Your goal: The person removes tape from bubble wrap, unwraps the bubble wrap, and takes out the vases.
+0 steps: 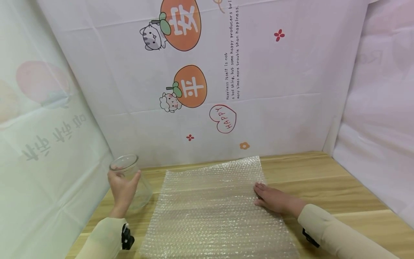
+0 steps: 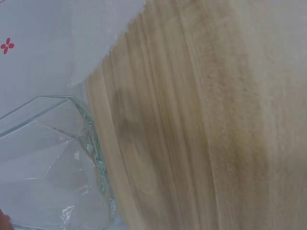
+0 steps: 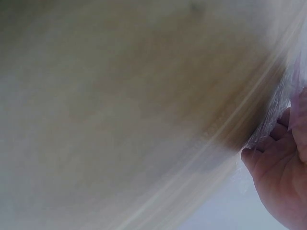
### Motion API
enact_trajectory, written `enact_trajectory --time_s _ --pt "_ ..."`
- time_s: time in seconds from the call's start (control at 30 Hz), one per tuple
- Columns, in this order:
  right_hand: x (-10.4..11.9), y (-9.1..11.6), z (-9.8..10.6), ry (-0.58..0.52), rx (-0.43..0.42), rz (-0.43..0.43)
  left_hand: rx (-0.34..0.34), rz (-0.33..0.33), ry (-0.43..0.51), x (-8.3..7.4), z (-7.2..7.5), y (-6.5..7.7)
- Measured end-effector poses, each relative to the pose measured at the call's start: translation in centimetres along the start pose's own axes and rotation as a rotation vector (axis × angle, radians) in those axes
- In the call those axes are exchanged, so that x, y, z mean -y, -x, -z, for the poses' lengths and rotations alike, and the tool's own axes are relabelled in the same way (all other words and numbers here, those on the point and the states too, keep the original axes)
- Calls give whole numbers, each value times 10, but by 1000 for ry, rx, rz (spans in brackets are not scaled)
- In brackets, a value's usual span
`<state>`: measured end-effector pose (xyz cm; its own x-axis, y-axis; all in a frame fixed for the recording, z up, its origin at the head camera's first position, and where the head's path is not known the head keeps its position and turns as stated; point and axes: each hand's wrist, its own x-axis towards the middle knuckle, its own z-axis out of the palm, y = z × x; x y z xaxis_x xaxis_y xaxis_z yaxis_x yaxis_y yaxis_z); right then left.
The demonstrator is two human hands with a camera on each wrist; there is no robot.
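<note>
On the left in the head view, my left hand (image 1: 123, 187) grips a clear glass vase (image 1: 142, 192) just below its round rim, thumb on the near side. The vase tilts; whether its base touches the table cannot be told. Its thick faceted lower part (image 2: 93, 153) shows in the left wrist view, with only a fingertip visible. A sheet of clear bubble wrap (image 1: 213, 212) lies across the middle of the table. At the sheet's right edge is my right hand (image 1: 275, 199), and in the right wrist view its thumb and curled fingers (image 3: 276, 167) hold that edge.
The wooden table (image 1: 323, 187) extends to the right of the bubble wrap. Behind it hangs a white printed cloth (image 1: 271, 72). More cloth encloses the left side (image 1: 48, 162) and right side (image 1: 375, 126).
</note>
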<state>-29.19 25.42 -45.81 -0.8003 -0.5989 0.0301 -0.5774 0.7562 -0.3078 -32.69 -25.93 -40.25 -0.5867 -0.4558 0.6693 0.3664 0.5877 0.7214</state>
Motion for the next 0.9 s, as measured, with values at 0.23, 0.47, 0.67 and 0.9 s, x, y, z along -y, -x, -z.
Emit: enact_trajectory --time_s 0.23,0.47,0.67,0.9 --pt "0 0 0 22 0 2 14 25 -7 6 8 -1" --pt "0 0 -1 15 7 -1 -8 6 -22 11 17 -4" --pt "0 0 -1 18 8 0 -49 29 -35 16 26 -8" --pt "0 -1 -1 26 6 3 -46 105 -58 21 39 -12"
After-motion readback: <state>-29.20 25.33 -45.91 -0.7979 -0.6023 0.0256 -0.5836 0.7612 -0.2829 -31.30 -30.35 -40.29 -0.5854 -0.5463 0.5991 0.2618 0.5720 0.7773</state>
